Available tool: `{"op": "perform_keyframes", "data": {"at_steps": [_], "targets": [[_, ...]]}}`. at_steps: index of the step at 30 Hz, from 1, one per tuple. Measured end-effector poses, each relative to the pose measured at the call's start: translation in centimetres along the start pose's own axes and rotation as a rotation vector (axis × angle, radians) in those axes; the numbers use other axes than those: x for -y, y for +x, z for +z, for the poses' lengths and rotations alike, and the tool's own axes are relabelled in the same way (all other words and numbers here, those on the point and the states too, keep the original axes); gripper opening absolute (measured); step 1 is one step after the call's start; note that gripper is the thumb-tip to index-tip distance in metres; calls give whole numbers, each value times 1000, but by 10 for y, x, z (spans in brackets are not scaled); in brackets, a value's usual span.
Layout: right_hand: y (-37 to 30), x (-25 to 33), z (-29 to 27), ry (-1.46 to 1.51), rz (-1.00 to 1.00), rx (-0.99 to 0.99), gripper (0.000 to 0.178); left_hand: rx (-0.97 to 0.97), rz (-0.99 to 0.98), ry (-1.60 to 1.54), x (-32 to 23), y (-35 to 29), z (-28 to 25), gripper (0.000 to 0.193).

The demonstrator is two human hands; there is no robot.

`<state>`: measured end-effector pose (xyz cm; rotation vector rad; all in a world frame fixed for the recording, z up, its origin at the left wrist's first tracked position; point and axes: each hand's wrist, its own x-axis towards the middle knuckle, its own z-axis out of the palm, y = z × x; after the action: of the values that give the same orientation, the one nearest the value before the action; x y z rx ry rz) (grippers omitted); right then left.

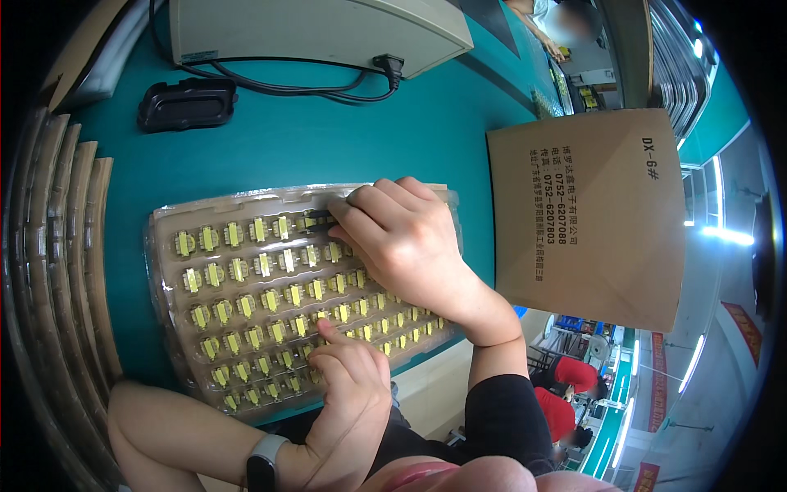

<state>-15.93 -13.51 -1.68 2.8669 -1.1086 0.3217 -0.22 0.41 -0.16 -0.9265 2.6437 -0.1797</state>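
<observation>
A clear plastic tray [176, 307] lies before me, with rows of small yellow-wrapped coil components [234, 235] in its pockets. Over its far rows, my right hand [402, 230] is closed, the fingers pinched on a slim black tool [321, 221] whose end meets a component in the farthest row. Most of that tool is hidden by the fingers. My left hand [352, 385] rests at the near rows, one fingertip out against a component and the other fingers curled. Whatever those curled fingers hold, if anything, is hidden. A band with a dark face [264, 466] circles my left wrist.
Stacked brown trays [57, 271] line the left side. A black plastic dish [187, 104] and a beige box-shaped device [320, 33] with a black cable [344, 94] stand farther back. A cardboard box [586, 217] is at right. People sit beyond it.
</observation>
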Motion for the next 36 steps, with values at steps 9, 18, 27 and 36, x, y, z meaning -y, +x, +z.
{"op": "perform_keyframes", "data": {"at_steps": [9, 18, 27, 36], "targets": [[0, 0, 0, -5, -4, 4, 25, 25, 8, -41, 2, 1, -3, 41], [3, 2, 0, 4, -12, -7, 25, 8, 31, -34, 3, -5, 4, 41], [-1, 0, 0, 1, -8, -8, 27, -49, 36, -24, 4, -2, 6, 40], [0, -2, 4, 27, -18, -18, 27, 1, 26, -1, -2, 0, 8, 37]]}}
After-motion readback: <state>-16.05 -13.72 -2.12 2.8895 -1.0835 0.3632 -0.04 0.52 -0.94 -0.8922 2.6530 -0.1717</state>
